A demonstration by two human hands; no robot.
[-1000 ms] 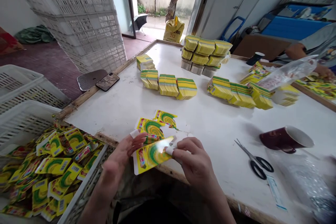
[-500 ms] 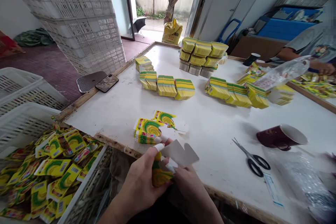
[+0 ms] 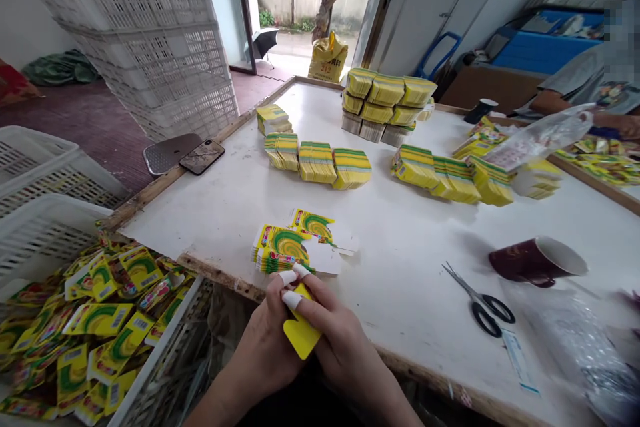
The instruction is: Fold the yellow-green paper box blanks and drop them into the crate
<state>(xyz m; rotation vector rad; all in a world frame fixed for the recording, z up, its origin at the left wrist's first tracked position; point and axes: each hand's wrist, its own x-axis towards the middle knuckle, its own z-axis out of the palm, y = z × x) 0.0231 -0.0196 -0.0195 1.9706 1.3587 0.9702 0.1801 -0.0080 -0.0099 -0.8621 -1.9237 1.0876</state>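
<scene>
Fingers of the left hand (image 3: pixel 265 341) and right hand (image 3: pixel 337 328), some tips wrapped in white, close together around a folding carton (image 3: pixel 303 335) at the table's (image 3: pixel 400 247) near edge; its yellow flap shows, the rest hidden by the hands. Directly beyond the fingertips lies a stack of flat printed cartons (image 3: pixel 283 247). Left, below table level, a white plastic crate (image 3: pixel 55 223) holds yellow packets (image 3: pixel 103 317). Rightward are black-handled scissors (image 3: pixel 477 296) and a maroon mug (image 3: pixel 517 263) lying tipped on its side. Farther off, a smartphone (image 3: pixel 202 157) rests near the left edge, two rows of carton bundles (image 3: pixel 317 163) cross the table, and a three-tier pile (image 3: pixel 385 110) stands behind them.
</scene>
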